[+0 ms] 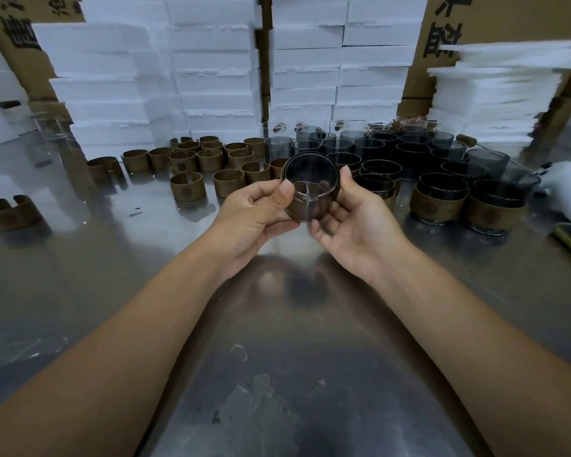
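A smoky grey glass cup [310, 179] with a brown sleeve around it is held tilted above the steel table, its mouth turned toward me. My left hand [254, 216] grips its left side, thumb on the rim. My right hand [353, 222] holds its right side, thumb on the rim and fingers curled under the base. Several loose brown sleeves [188, 186] stand on the table at the left. Grey glasses [379, 150] crowd the right, some wearing sleeves [437, 204].
The reflective steel table [277, 357] fills the foreground. Stacks of white foam boxes [211, 77] and cardboard cartons [508, 18] wall the back. A pile of white foam sheets [495, 94] stands at the right, with a white tool [564, 189] beside the glasses.
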Action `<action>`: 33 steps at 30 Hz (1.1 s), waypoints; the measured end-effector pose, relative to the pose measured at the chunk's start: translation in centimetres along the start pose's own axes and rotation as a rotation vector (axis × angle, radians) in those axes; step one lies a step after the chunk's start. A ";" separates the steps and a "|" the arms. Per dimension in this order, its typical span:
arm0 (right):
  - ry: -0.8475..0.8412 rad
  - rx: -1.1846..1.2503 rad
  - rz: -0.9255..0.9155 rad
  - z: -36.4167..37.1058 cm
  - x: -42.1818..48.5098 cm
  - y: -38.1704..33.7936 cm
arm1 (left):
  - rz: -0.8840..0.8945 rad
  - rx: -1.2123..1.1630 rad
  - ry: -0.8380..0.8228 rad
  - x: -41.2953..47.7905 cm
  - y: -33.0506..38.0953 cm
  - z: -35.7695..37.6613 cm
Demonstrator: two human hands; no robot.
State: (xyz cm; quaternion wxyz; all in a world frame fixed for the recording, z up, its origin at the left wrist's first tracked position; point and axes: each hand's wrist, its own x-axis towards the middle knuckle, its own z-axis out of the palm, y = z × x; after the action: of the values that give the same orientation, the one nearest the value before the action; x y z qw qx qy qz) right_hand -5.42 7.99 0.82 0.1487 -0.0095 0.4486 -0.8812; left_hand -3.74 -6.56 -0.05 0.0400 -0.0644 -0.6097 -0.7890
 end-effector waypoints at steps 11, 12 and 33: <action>0.046 0.047 0.060 0.2 -0.1 -0.1 | -0.003 0.024 -0.028 0.1 -0.4 0.1; 0.047 0.051 0.063 0.2 -0.1 -0.1 | -0.005 0.022 -0.026 0.1 -0.4 0.1; -0.062 -0.008 0.004 0.1 -0.3 -0.4 | 0.137 0.344 0.134 0.1 0.0 0.5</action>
State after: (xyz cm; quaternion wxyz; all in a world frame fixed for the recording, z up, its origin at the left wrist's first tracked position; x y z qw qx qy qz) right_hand -5.27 8.23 1.21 0.1643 -0.0363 0.4473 -0.8784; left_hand -3.79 -6.04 0.15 0.1446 -0.0453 -0.7257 -0.6711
